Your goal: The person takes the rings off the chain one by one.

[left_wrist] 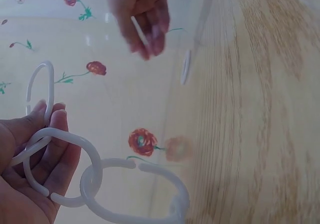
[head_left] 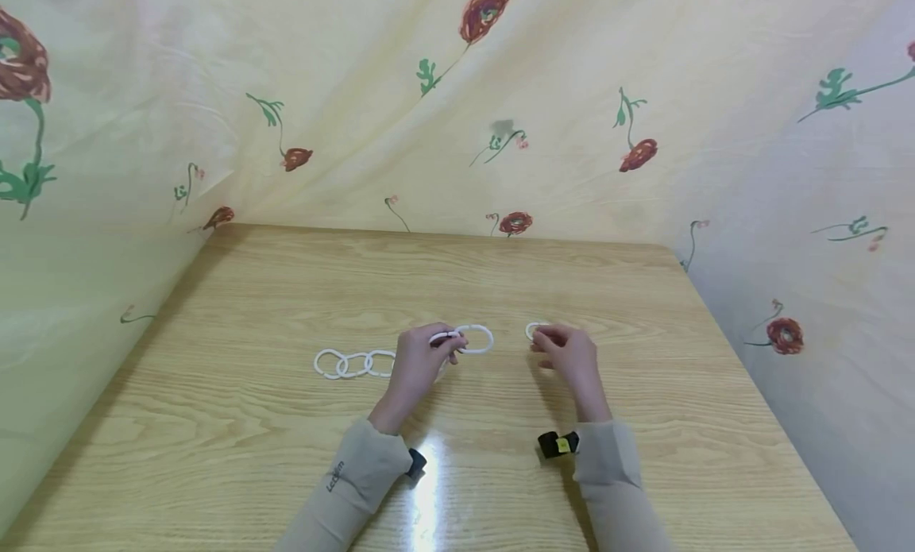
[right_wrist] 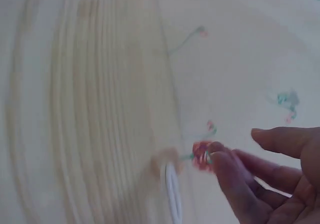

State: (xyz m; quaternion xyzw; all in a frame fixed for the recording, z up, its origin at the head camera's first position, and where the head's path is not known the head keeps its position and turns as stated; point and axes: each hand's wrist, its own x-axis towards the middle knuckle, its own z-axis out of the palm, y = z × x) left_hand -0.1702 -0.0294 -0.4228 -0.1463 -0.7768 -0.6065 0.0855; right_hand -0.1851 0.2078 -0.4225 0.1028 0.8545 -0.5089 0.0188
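Observation:
My left hand (head_left: pixel 422 355) grips a chain of white plastic links, with an end link (head_left: pixel 491 339) sticking out past the fingertips to the right. In the left wrist view, thumb and fingers hold the upright end link (left_wrist: pixel 50 87), and joined oval links (left_wrist: pixel 95 156) hang from it, small gaps showing in their sides. More of the chain (head_left: pixel 343 367) lies on the table left of the hand; the wrist hides part of it. My right hand (head_left: pixel 573 360) hovers by a loose white link (head_left: pixel 529 330). In the right wrist view its thumb and fingers are spread, apart from that link (right_wrist: pixel 172 191).
The wood-grain table (head_left: pixel 286 465) reaches back to a flowered cloth (head_left: pixel 357 123), which also hangs along the left and right sides. Dark cameras are strapped at both wrists, the right one (head_left: pixel 557 445) marked yellow. A bright reflection lies between the forearms.

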